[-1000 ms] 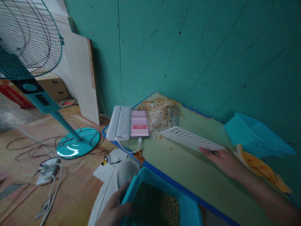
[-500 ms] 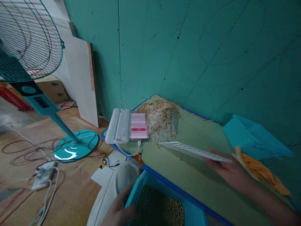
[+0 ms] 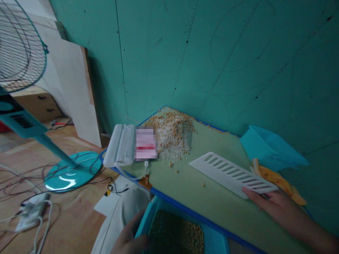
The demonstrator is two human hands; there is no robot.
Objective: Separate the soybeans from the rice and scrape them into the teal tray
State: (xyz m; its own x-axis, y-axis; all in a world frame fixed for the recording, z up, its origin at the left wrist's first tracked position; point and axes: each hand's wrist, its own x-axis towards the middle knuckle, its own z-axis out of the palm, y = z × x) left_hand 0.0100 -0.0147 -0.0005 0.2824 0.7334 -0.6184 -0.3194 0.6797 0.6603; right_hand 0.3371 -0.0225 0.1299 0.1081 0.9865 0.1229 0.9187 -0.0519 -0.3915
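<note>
My right hand grips one end of a flat white slotted plastic strip, held over the green tabletop with its pointed end to the left. My left hand is closed on the left rim of a blue bin below the table's front edge. Inside the bin lie yellow beans and a dark mass of grains in shadow. Left of the strip, a pile of yellow beans and clear white granules covers the table's back corner. A few single beans lie between pile and strip.
Beside the pile lie a white device and a cabled phone-like slab with a blurred screen. A blue bin and an orange cloth are at right. A fan, cables and a power strip occupy the floor; a green wall stands behind.
My right hand has turned the white strip so its slotted face shows. The strip has shifted right relative to the pile. My left hand stays on the bin rim; the view has swung right.
</note>
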